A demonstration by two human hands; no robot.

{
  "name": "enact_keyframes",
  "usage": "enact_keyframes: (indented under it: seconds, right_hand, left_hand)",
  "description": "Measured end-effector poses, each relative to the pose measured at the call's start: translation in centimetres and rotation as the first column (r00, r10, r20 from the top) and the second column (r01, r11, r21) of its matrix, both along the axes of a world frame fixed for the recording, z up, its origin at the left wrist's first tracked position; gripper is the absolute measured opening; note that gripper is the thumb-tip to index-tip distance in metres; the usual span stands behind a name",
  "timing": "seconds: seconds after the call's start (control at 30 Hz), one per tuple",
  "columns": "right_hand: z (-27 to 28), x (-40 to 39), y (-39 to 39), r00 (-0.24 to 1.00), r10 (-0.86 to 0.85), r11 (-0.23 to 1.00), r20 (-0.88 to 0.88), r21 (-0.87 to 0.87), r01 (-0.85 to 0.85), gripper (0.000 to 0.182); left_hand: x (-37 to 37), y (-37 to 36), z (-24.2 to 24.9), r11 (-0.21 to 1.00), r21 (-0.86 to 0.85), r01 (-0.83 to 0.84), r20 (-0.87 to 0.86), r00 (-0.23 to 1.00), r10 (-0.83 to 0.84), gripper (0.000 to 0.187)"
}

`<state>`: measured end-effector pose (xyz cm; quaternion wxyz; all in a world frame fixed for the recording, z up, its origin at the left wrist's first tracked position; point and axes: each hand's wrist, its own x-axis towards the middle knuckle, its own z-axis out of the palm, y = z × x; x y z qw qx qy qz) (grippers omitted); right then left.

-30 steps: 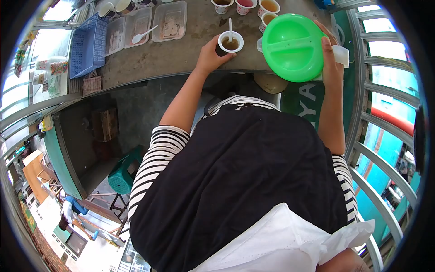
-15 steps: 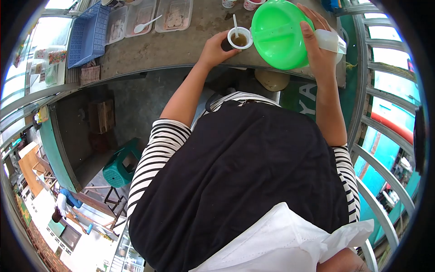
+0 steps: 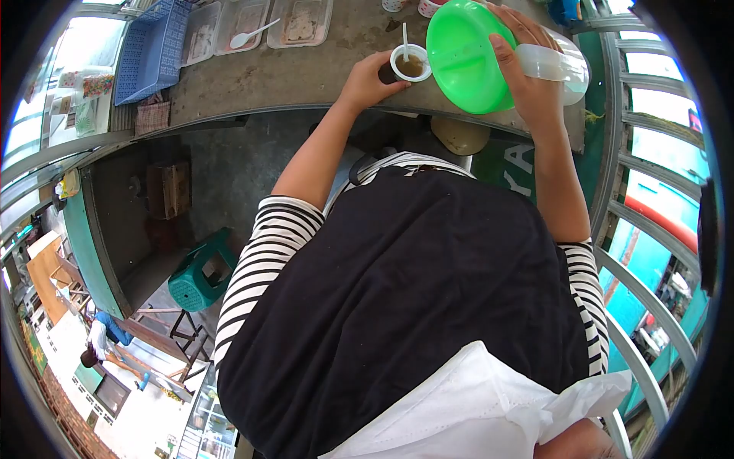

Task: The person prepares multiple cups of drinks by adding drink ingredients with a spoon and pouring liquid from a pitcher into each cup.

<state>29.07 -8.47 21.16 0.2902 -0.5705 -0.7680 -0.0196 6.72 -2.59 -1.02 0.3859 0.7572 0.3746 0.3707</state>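
My left hand is wrapped round a small white-rimmed cup above the front edge of the table. Brown liquid and a white spoon are in the cup. In my right hand is the pale handle of a translucent pitcher with a bright green lid. The pitcher is tilted, with its lid facing the cup and close to its right side. Whether any liquid leaves the pitcher cannot be made out.
Clear plastic trays, one with a white spoon across it, and a blue basket stand at the table's left. Patterned cups are at the back. A metal railing runs at right. A green stool and a distant person are lower left.
The pitcher has tilted further, and more of its translucent body shows behind my right hand. The cup in my left hand has shifted slightly right. The distant person has moved a little.
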Motion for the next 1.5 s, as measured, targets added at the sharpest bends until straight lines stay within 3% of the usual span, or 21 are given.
enact_keyframes:
  seconds: [0.93, 1.0, 1.03, 1.1, 1.23, 1.5]
  right_hand:
    - [-0.5, 0.3, 0.1, 1.0, -0.011, 0.998, -0.005, -0.055, 0.011, 0.039]
    - [-1.3, 0.8, 0.5, 0.998, 0.069, 0.989, 0.011, 0.127, -0.069, 0.036]
    - [-1.5, 0.9, 0.5, 0.998, 0.068, 0.989, 0.011, 0.128, -0.069, 0.036]
    - [-1.8, 1.1, 0.5, 0.991, 0.088, 0.995, -0.104, 0.044, -0.084, 0.039]
    - [-1.7, 1.0, 0.3, 0.997, 0.061, 0.996, -0.056, 0.061, -0.058, 0.037]
    - [-1.2, 1.6, 0.1, 0.956, 0.048, 0.998, -0.288, -0.026, -0.058, 0.038]
  left_hand:
    - [0.0, 0.0, -0.1, 1.0, 0.016, 0.004, -0.004, 1.0, -0.004, 0.06]
    - [0.0, 0.0, -0.1, 1.0, 0.007, 0.006, -0.001, 1.0, -0.006, 0.059]
    - [0.0, 0.0, -0.2, 1.0, 0.019, 0.005, -0.01, 1.0, -0.005, 0.059]
    - [0.0, 0.1, -0.2, 0.999, 0.032, 0.004, -0.018, 1.0, -0.003, 0.059]
    - [0.0, -0.1, -0.1, 1.0, 0.026, -0.005, -0.03, 1.0, 0.006, 0.06]
    - [0.1, 0.1, -0.6, 1.0, 0.011, 0.006, -0.017, 1.0, -0.005, 0.06]
